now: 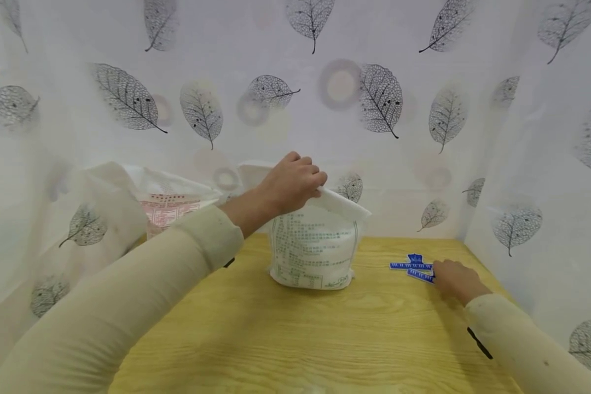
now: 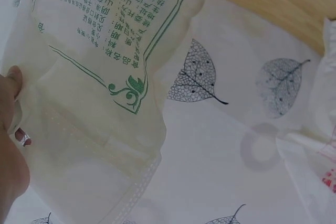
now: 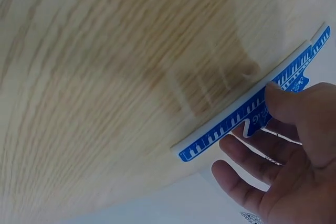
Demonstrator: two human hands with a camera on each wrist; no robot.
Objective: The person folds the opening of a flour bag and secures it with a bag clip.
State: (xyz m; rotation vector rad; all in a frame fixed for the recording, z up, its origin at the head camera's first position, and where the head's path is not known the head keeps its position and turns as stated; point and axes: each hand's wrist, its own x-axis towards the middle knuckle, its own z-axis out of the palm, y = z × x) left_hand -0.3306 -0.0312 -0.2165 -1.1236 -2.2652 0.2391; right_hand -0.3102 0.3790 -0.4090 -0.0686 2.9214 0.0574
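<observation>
A white woven bag (image 1: 312, 246) with green print stands upright on the table, its top edge slanting. My left hand (image 1: 295, 183) grips that top edge from above; in the left wrist view the left hand (image 2: 11, 140) shows only at the frame's edge, beside the bag (image 2: 100, 135). Over to the right, my right hand (image 1: 458, 279) pinches a blue clip (image 3: 231, 124) with a piano-key pattern, thumb on its face and forefinger behind. A second blue clip (image 1: 412, 262) of the same pattern lies on the table, close by the pinched one.
Another white bag (image 1: 172, 205) with red print stands at the left, partly behind my left arm. The yellow wood-grain table (image 1: 295, 339) ends at a pale curtain (image 1: 276, 54) printed with leaves, which also closes both sides.
</observation>
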